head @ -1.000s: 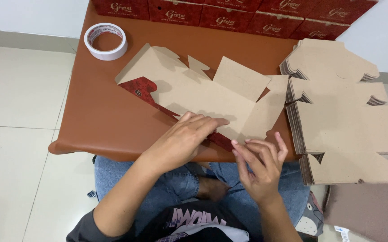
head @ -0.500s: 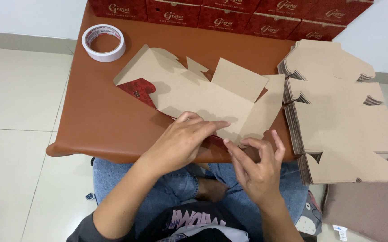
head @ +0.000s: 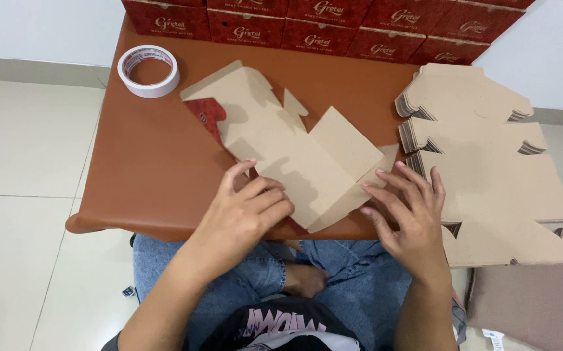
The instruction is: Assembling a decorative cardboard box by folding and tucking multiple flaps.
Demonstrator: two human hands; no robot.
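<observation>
— What is lying in the middle of the brown surface [head: 145, 169]?

— A flat, unfolded cardboard box blank [head: 294, 149], plain brown side up, with a bit of its red printed side peeking out at its far left corner. It is lying diagonally, its near corner reaching the front edge of the surface.

— And what are the hands doing?

— The left hand [head: 246, 211] is pressing down on the near left part of the blank, fingers spread flat and open, gripping nothing. The right hand [head: 411, 214] is sitting at the blank's near right edge, fingers apart and slightly bent, fingertips touching the small flap there; it is not clamping anything either.

— What else is sitting around the blank?

— Just to its right, a tall stack of blanks [head: 489, 169] of the same shape is resting, partly hanging over the surface's edge. Beyond its far left corner, well apart, a roll of white tape [head: 149, 70] is lying flat. Behind the blank, a row of red boxes [head: 320, 26] is lining the back edge by the wall.
</observation>
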